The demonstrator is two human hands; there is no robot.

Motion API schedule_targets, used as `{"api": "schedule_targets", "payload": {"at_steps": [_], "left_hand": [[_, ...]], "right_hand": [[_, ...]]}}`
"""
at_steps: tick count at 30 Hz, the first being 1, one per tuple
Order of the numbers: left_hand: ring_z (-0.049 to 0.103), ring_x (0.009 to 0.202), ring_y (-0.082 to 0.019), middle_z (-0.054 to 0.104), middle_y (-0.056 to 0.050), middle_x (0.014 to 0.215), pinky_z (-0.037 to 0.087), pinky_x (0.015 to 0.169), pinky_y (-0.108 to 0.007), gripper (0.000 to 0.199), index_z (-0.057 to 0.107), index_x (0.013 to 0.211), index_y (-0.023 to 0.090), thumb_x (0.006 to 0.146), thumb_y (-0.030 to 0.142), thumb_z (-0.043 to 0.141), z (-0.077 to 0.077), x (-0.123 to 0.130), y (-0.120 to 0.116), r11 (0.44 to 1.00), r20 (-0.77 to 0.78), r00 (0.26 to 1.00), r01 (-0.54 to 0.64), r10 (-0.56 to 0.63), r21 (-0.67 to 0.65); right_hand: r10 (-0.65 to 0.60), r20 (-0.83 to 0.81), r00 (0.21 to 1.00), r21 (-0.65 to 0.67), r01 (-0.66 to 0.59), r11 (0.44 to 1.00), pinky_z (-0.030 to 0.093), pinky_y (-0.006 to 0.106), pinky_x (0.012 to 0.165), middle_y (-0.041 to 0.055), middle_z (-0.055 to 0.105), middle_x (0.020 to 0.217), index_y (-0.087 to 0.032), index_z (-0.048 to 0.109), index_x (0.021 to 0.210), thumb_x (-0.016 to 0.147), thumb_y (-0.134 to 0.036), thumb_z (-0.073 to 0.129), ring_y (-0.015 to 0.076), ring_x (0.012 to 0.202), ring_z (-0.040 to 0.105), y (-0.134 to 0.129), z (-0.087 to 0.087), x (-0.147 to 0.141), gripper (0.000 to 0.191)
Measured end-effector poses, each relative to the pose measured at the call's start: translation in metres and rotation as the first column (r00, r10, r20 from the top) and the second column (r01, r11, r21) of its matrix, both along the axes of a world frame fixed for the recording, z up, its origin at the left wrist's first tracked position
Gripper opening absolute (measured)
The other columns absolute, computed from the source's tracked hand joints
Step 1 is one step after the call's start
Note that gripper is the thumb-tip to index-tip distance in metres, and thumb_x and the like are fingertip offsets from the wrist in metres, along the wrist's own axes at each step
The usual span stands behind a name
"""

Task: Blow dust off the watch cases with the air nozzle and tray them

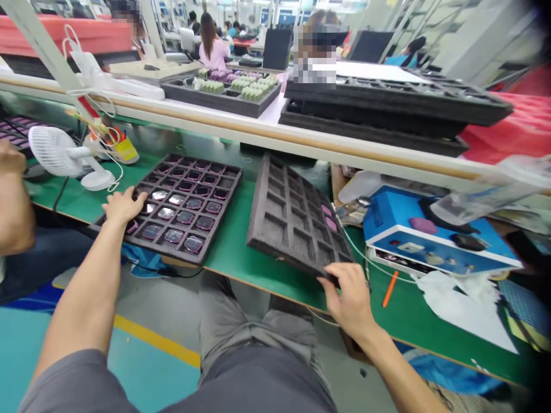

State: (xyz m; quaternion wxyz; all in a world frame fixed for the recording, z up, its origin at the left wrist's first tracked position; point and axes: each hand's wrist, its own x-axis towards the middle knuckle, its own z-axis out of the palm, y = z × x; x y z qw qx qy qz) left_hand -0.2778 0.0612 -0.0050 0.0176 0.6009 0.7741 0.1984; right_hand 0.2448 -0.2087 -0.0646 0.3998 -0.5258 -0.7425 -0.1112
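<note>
A black foam tray point(232, 192) holding several dark, purple-rimmed pieces lies on the green bench, left of centre. My left hand point(123, 207) rests at its left edge with the fingers spread. To the right, a second black foam tray point(275, 229) is tilted, its left side raised off the bench. Most of its compartments that show are bare, and a couple of pink pieces point(329, 218) sit near its right side. My right hand point(348, 289) pinches this tray's near right corner between thumb and fingers.
A white fan point(51, 150) and a pen cup point(125, 150) stand at the left, beside another person's arm point(15, 195). At the right are a blue device point(430, 229), an orange stick point(390, 289) and white paper point(465, 310). A shelf point(241, 127) with stacked trays runs behind.
</note>
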Motion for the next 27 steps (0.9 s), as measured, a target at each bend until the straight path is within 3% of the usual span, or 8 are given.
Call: {"api": "schedule_targets", "payload": {"at_steps": [7,11,14,17,21,24,26,27], "left_hand": [[0.043,0.133,-0.055,0.050,-0.037,0.145,0.030,0.100,-0.077,0.084,0.052,0.147,0.007,0.091,0.069,0.043,-0.042,0.083,-0.039,0.998,-0.018,1.000,0.023,-0.024,-0.055],[0.047,0.135,-0.053,0.052,-0.035,0.146,0.034,0.102,-0.075,0.082,0.049,0.151,0.009,0.093,0.067,0.042,-0.055,0.122,-0.061,0.983,0.061,0.986,0.159,-0.154,-0.097],[0.048,0.142,-0.039,0.051,-0.025,0.154,0.037,0.115,-0.057,0.072,0.047,0.152,0.010,0.098,0.055,0.040,-0.052,0.127,-0.082,0.949,0.120,0.947,0.307,-0.297,-0.068],[0.052,0.140,-0.029,0.055,-0.018,0.153,0.038,0.119,-0.043,0.062,0.050,0.149,0.010,0.098,0.045,0.040,-0.047,0.119,-0.107,0.931,0.137,0.922,0.364,-0.362,0.005],[0.058,0.133,-0.029,0.063,-0.017,0.143,0.043,0.114,-0.043,0.053,0.059,0.138,0.010,0.096,0.038,0.043,-0.043,0.109,-0.125,0.929,0.137,0.919,0.364,-0.370,0.070],[0.058,0.131,-0.029,0.065,-0.015,0.139,0.043,0.114,-0.045,0.046,0.063,0.132,0.014,0.096,0.036,0.048,-0.034,0.121,-0.127,0.911,0.090,0.913,0.382,-0.398,0.153],[0.060,0.127,-0.028,0.069,-0.013,0.131,0.043,0.113,-0.045,0.037,0.069,0.124,0.018,0.096,0.034,0.051,-0.026,0.147,-0.129,0.850,0.022,0.864,0.489,-0.503,0.196],[0.062,0.122,-0.028,0.071,-0.012,0.126,0.045,0.109,-0.045,0.032,0.071,0.118,0.019,0.096,0.033,0.053,-0.022,0.165,-0.131,0.786,-0.015,0.801,0.591,-0.598,0.181]], "right_hand": [[-0.005,-0.038,0.999,0.024,0.006,1.000,0.049,0.041,0.077,0.0077,0.064,0.093,-0.022,0.058,0.107,0.095,-0.018,0.063,0.0255,0.087,0.058,0.018,0.024,0.002,0.014],[0.018,0.009,1.000,0.000,-0.018,1.000,0.049,0.042,0.079,0.0084,0.066,0.094,-0.022,0.060,0.107,0.095,-0.018,0.062,0.0262,0.087,0.058,0.016,0.023,0.011,0.013],[0.025,0.047,0.999,-0.002,-0.025,1.000,0.048,0.041,0.078,0.0088,0.066,0.093,-0.022,0.061,0.107,0.095,-0.019,0.062,0.0259,0.087,0.057,0.012,0.022,0.019,0.013],[0.026,0.066,0.997,0.003,-0.026,1.000,0.047,0.039,0.078,0.0088,0.065,0.093,-0.021,0.060,0.106,0.094,-0.018,0.064,0.0254,0.088,0.056,0.007,0.020,0.026,0.013],[0.042,0.092,0.995,-0.001,-0.042,0.999,0.047,0.039,0.077,0.0079,0.066,0.093,-0.022,0.061,0.106,0.093,-0.016,0.065,0.0248,0.086,0.058,-0.006,0.015,0.024,0.015],[0.087,0.125,0.988,-0.026,-0.085,0.996,0.047,0.039,0.078,0.0065,0.067,0.093,-0.023,0.059,0.108,0.092,-0.010,0.063,0.0233,0.085,0.059,-0.021,0.015,0.019,0.021],[0.119,0.133,0.984,-0.035,-0.115,0.993,0.048,0.039,0.080,0.0054,0.067,0.093,-0.023,0.059,0.107,0.091,-0.007,0.061,0.0222,0.084,0.059,-0.029,0.022,0.022,0.023],[0.121,0.126,0.985,-0.033,-0.118,0.993,0.049,0.039,0.080,0.0050,0.066,0.092,-0.024,0.059,0.107,0.090,-0.007,0.062,0.0221,0.084,0.059,-0.032,0.028,0.026,0.023]]}}
